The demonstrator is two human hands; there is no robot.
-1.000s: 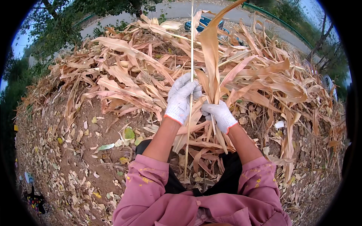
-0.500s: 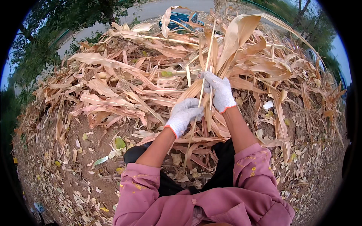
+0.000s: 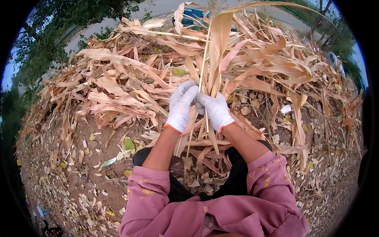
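The thin pale stalk (image 3: 204, 59) stands almost upright before the person (image 3: 229, 215), its top leaning slightly to the right, and both hands come together at its middle part. The left hand (image 3: 182, 103), gloved in white knit with an orange edge, is at the left of the stalk and has its fingers curled around it, although the fingertips are partly covered. The right hand (image 3: 216, 109), gloved in the same way, is just at the right of the stalk; it touches the left hand and is closed around the lower part of a bunch of long dry leaves (image 3: 215, 79). This bunch spreads upward along the right side of the stalk. Behind the stalk, and to both sides of it, lies a wide heap of similar leaves (image 3: 118, 85), tan and pinkish. At the left of the stalk's lower part, a yellow-green leaf (image 3: 128, 144) lies on the brown soil (image 3: 90, 173). At the right of the stalk, well apart from it, there is a small white object (image 3: 286, 108), whose kind is not clear. Beyond the stalk's upper part, a blue object (image 3: 192, 16) is partly hidden by leaves.
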